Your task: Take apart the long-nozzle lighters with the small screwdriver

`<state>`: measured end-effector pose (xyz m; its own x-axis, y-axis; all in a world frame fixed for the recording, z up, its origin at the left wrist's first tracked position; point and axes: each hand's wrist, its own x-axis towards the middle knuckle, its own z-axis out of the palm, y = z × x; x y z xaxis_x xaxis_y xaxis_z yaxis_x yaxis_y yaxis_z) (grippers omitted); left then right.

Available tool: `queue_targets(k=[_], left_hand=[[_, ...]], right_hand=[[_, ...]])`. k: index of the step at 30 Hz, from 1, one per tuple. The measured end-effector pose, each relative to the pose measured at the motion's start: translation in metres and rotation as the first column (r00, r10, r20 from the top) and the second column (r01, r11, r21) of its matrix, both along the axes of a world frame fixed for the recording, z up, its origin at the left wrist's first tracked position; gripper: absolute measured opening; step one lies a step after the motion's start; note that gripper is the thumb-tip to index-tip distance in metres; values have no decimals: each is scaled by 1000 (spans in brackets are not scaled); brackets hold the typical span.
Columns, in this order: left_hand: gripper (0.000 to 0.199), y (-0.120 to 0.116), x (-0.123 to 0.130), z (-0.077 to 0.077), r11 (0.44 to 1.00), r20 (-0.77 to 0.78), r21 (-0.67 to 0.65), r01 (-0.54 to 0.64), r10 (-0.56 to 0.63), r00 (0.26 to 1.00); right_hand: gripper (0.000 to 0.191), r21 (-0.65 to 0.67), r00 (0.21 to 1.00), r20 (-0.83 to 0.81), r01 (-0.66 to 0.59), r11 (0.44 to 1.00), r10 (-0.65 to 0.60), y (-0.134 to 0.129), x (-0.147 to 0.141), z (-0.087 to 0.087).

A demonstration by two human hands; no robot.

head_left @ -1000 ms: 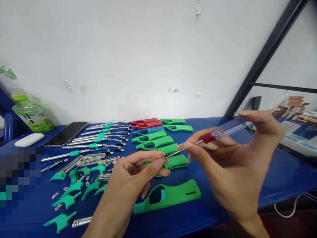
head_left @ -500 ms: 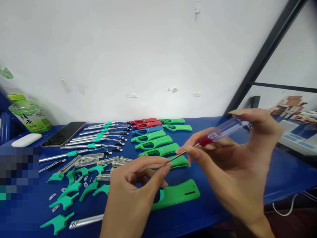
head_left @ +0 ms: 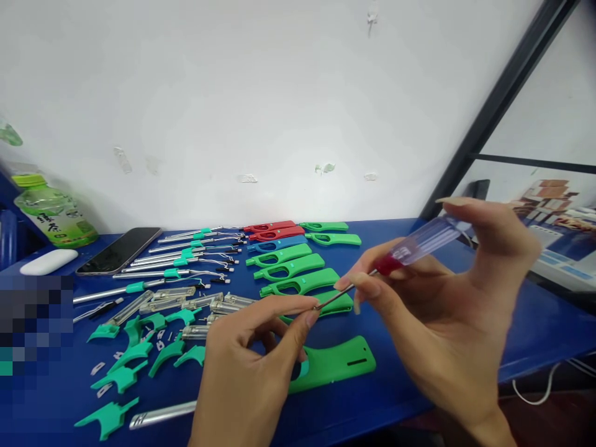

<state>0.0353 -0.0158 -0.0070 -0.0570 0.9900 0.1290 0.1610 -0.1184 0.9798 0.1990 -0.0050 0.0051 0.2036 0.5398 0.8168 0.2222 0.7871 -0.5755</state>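
My right hand (head_left: pixel 437 310) grips a small screwdriver (head_left: pixel 419 242) with a clear handle and a red collar. Its thumb and fingers pinch the metal shaft, while another finger rests at the handle's end. The shaft slants down to the left, and its tip meets the fingertips of my left hand (head_left: pixel 265 347). Those fingers are pinched together; whatever is between them is too small or hidden to name. Beneath both hands lies a green lighter casing half (head_left: pixel 335 366), partly covered by my left hand. A silver metal tube (head_left: pixel 162 415) sticks out left of my left wrist.
Several green casing halves (head_left: pixel 298 282), red ones (head_left: pixel 277 233) and a blue one (head_left: pixel 274 244) lie in rows. To the left are metal rods with wires (head_left: pixel 161 273), teal triggers (head_left: pixel 123 377) and clear tanks (head_left: pixel 167 304). A phone (head_left: pixel 118 251) and a bottle (head_left: pixel 56 214) stand farther back.
Both hands have barely moved. The screwdriver and my right hand have shifted very slightly right, with the tip still at my left fingertips.
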Motion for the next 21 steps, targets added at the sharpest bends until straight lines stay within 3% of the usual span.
queue_targets(k=[12, 17, 21], left_hand=[[16, -1, 2, 0, 1000, -36, 16, -16, 17, 999], [21, 4, -4, -5, 997, -69, 35, 71, -69, 995], [19, 5, -4, -5, 996, -79, 48, 76, -72, 994]], right_hand=[[72, 9, 1000, 8, -9, 1000, 8, -1, 2, -1], [70, 6, 1000, -3, 11, 1000, -11, 0, 2, -2], [72, 31, 1000, 21, -9, 999, 9, 1, 3, -2]])
